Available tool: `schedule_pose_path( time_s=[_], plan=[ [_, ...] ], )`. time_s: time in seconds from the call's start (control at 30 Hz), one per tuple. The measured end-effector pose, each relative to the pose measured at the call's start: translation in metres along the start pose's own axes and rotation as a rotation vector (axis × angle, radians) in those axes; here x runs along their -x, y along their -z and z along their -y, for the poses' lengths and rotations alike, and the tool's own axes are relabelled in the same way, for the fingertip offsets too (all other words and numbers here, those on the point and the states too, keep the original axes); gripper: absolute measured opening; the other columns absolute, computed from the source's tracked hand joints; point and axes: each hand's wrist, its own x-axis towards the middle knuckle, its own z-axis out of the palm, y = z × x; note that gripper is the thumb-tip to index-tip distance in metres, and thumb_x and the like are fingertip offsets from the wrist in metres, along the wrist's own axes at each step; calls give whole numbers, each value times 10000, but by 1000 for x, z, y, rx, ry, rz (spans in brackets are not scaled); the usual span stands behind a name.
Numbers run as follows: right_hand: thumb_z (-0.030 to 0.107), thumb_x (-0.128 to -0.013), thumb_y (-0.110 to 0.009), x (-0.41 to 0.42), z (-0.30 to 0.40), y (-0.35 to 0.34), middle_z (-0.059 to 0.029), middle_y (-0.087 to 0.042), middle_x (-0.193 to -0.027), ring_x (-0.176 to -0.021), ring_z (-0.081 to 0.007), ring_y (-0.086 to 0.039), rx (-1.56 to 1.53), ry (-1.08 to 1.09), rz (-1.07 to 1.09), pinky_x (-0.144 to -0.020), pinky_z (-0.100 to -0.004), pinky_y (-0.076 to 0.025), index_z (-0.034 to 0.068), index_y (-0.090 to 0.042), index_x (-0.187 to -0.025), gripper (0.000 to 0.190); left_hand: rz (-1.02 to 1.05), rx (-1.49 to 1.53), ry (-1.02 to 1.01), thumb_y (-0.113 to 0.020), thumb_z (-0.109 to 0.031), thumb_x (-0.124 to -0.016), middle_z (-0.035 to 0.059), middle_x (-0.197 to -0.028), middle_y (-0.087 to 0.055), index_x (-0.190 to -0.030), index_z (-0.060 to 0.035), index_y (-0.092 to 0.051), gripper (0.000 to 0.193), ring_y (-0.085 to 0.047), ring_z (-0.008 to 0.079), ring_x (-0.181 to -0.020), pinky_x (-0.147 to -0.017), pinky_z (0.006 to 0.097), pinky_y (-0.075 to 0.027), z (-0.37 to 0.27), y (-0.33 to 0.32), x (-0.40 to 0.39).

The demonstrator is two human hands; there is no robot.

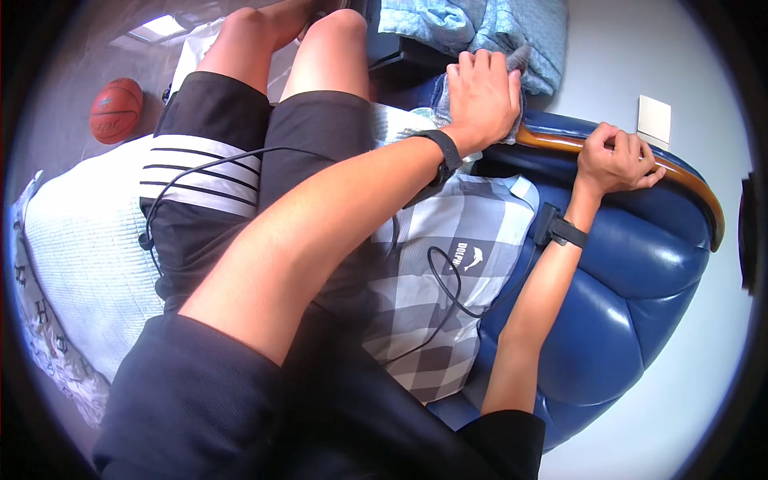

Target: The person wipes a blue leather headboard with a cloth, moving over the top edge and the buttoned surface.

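Observation:
My left hand (482, 96) is palm down on a grey-blue cloth (443, 103), which shows around the fingers and wrist. The cloth lies at the near end of the varnished wooden trim (555, 139) on a blue leather-look backrest (624, 252). Farther along this trim rests my right hand (618, 159), its fingers curled and palm hidden. Whether it grips the wood is unclear. Both wrists wear black straps, and a black cable (459, 288) runs from the right one. Beneath my forearms lies a checked grey-and-white pillow (444, 216).
A folded light-blue quilt (528, 36) is heaped beyond my left hand. White quilted bedding (90, 240) spreads beside my legs. A basketball (116, 111) sits on the floor. On the pale wall (648, 54), a white plate (654, 120) sits near the trim.

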Motion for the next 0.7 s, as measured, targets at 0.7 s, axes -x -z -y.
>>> schedule_pose_path(
  time_s=[0.7],
  plan=[
    [190,-777,-707,6,-11,-4,56,-672,-717,-947,-225,-648,15,33,-15,-1155,-618,-278,170,-665,-586,197,126,53,-446,-677,-335,-934,89,-1156,-646,-1128,-167,-703,258,-572,332,-1061,-883,497,-428,12,6,8]
  ],
)
